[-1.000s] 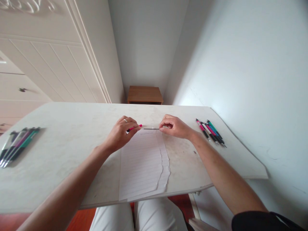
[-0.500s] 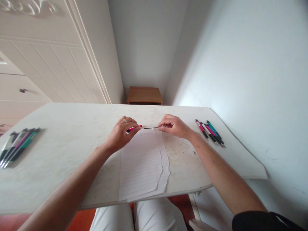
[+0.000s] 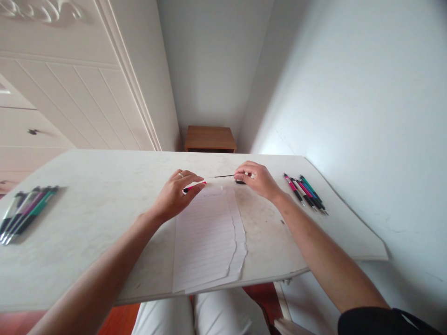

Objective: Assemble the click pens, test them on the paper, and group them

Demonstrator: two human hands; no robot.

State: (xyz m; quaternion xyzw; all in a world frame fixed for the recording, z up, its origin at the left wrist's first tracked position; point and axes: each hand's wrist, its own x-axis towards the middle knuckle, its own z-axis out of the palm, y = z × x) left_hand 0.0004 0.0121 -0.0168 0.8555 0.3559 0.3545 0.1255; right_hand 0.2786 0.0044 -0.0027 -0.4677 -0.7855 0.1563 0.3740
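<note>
My left hand [image 3: 182,191], a ring on one finger, is closed around a pink pen barrel [image 3: 195,187] with a dark end, just above the top of the paper. My right hand [image 3: 257,180] pinches a thin dark pen refill [image 3: 224,176], which points left toward the barrel with a gap between them. Directly below the right fingertips, a small black pen part [image 3: 240,182] shows on the table. Lined sheets of paper [image 3: 206,237] with torn right edges lie in front of me, with faint writing near the top.
Several pens [image 3: 307,193] lie on the right side of the white table [image 3: 139,260]; several more pens [image 3: 26,214] lie at the far left. A wooden stand [image 3: 210,136] stands beyond the table. A cabinet rises on the left, a wall on the right.
My right hand has moved slightly up and right with the refill, widening the gap to the barrel. The black part below it now shows. My left hand has hardly moved.
</note>
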